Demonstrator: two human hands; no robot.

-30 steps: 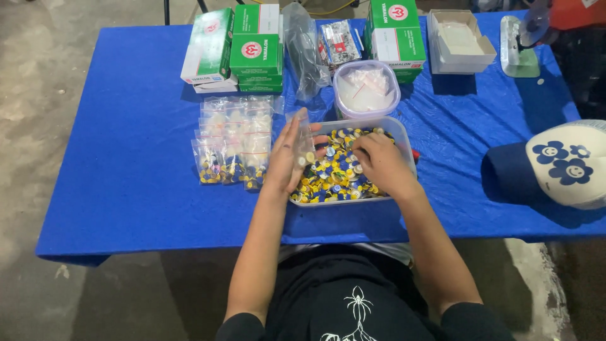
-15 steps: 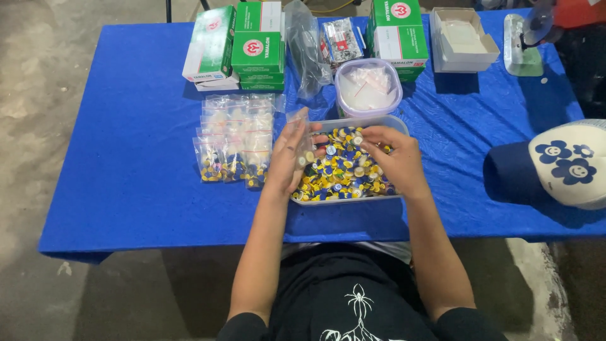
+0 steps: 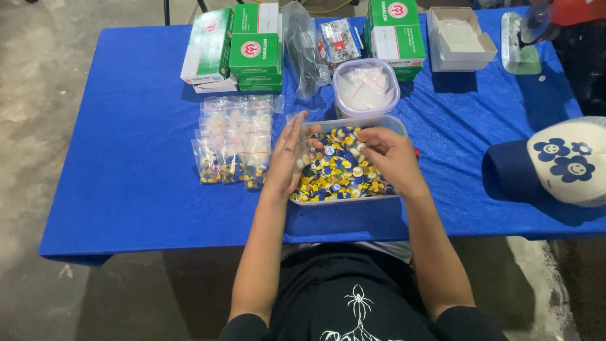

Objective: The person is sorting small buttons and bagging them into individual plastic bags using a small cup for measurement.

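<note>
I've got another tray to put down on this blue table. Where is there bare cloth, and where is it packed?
Bare: the table's left part, beside the small filled bags, and the near right strip between the clear bin of caps and the cap. Crowded: the back edge with green boxes, and the middle, where the left hand and right hand work.

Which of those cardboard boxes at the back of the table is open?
The pale box at the back right: it has no lid and its inside shows. The green-and-white boxes beside it are all closed.
</note>
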